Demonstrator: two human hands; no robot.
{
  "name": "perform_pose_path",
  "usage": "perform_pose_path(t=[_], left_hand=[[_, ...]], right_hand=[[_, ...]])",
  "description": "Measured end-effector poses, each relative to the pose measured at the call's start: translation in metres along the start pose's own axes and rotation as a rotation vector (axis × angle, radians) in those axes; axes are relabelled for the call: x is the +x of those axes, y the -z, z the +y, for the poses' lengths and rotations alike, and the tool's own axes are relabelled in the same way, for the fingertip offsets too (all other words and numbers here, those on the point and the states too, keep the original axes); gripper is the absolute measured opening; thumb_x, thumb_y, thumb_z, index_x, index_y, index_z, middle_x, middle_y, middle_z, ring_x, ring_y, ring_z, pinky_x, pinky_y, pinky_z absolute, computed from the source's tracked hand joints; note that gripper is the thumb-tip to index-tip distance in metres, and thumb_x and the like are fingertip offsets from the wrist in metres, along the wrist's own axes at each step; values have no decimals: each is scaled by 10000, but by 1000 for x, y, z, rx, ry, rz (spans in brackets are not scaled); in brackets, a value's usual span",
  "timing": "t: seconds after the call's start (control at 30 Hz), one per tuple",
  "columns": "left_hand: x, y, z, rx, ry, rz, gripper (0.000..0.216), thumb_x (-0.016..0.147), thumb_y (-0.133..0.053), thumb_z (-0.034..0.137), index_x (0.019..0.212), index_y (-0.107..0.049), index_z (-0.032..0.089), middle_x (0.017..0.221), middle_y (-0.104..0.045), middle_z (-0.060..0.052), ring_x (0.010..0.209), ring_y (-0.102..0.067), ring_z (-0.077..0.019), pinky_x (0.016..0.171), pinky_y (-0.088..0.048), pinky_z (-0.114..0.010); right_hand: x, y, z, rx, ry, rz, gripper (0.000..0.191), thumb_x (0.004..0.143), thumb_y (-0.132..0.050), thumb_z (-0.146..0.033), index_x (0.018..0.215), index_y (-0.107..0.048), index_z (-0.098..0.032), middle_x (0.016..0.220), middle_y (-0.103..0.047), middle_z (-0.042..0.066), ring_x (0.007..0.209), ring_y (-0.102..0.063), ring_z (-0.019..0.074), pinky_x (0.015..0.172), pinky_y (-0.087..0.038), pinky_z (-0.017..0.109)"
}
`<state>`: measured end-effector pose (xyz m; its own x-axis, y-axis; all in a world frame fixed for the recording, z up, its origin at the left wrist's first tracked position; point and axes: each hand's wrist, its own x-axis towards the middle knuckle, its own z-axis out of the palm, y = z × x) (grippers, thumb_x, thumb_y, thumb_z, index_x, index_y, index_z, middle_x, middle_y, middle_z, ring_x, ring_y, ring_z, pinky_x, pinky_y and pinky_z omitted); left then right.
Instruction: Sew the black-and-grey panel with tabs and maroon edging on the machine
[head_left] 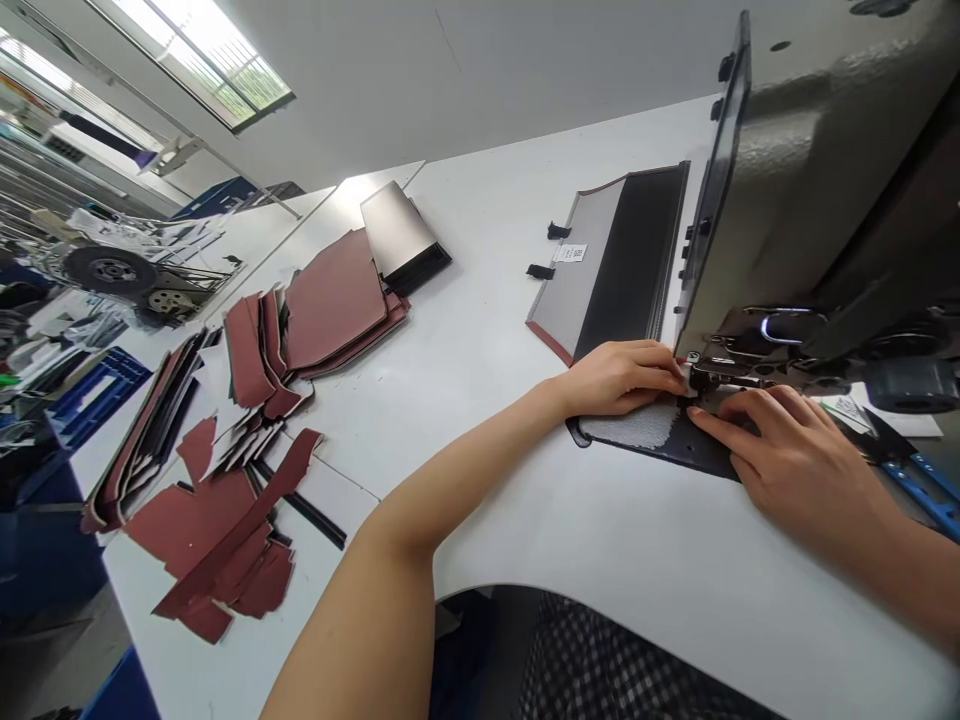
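My left hand [626, 380] bends over the worn grey and black bed plate [637, 428] of a sewing machine [810, 190]. Its fingers are drawn together beside the presser foot [694, 375]; what they hold, if anything, is hidden. On the other side, my right hand [787, 445] rests with its index finger stretched flat on the dark plate and the other fingers loosely bent. Just behind my left hand lies a grey and black panel [577, 280] with dark red edging, two black tabs and a small white label. Its near end passes close to my left fingers.
To the left lie stacks of dark red panels [337, 300] and loose dark red scraps [225, 540]. A shiny metal block [405, 235] stands against the stack. Black strips [304, 505] lie near the scraps. Blue crates [97, 395] stand beyond the table's left edge.
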<state>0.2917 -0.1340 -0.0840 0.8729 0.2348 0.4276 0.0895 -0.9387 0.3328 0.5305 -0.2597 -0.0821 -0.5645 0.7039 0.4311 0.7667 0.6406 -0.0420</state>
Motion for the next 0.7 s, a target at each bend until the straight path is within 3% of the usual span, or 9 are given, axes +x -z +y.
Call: perform_pose_path(t=[0.5, 0.7], left_hand=[[1, -1, 2, -109, 124, 14, 260, 995, -530, 160, 1066, -777, 197, 1157, -721, -115, 1150, -681, -204, 981, -544, -292], [3, 9, 0, -192, 196, -28, 220, 930, -614, 155, 1066, -781, 198, 1204, -705, -104, 1184, -657, -214, 1026, -526, -306]], right_hand=[[-2, 0, 2, 20, 20, -6, 382, 939, -479, -55, 1232, -711, -135, 1042, -635, 128, 976, -573, 293, 868, -504, 462], [-17, 29, -2, -8, 29, -105, 413, 901, -455, -33, 1218, -689, -155, 1156, -634, 131, 1057, -598, 288, 906, -520, 441]])
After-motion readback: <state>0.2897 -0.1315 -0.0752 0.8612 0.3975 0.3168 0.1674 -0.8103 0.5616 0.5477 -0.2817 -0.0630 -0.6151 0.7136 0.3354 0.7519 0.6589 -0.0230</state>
